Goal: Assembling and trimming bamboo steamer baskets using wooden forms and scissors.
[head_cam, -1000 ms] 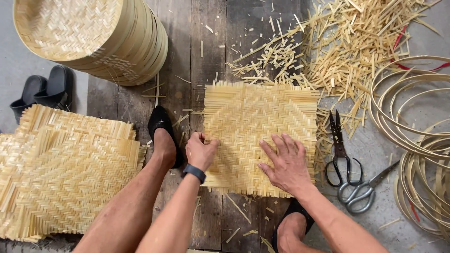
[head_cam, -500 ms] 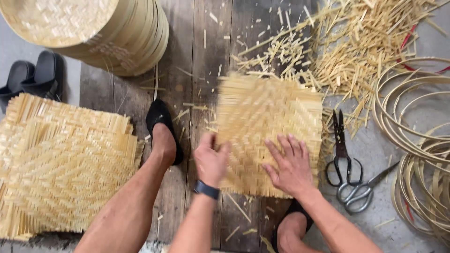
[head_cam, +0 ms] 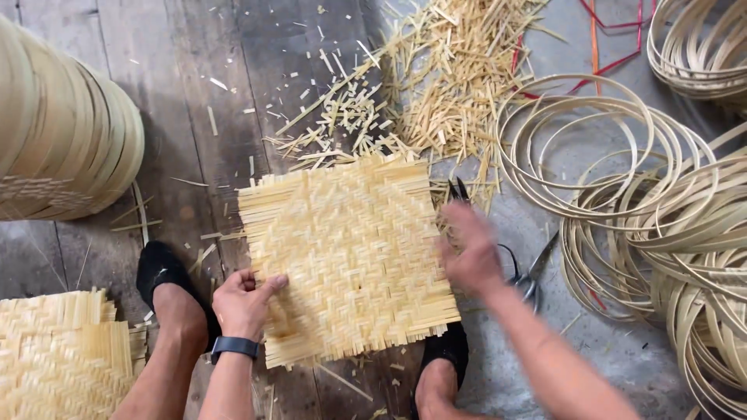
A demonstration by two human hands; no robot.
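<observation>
A square woven bamboo mat (head_cam: 350, 253) lies on the dark wooden floor in front of me. My left hand (head_cam: 243, 302), with a dark watch on the wrist, presses on the mat's left edge, thumb on top. My right hand (head_cam: 469, 250) is blurred, hovering past the mat's right edge, over the scissors (head_cam: 525, 268) on the floor. Whether it touches them I cannot tell. My two feet in black shoes sit at the mat's lower corners.
A stack of woven bamboo baskets (head_cam: 62, 140) stands at the left. More woven mats (head_cam: 58, 358) are piled at bottom left. Cut bamboo scraps (head_cam: 436, 85) litter the floor above the mat. Coiled bamboo hoops (head_cam: 654, 210) fill the right side.
The view has shifted right. My right hand left the mat's surface and moved right toward the scissors. My left hand slid to the mat's left edge.
</observation>
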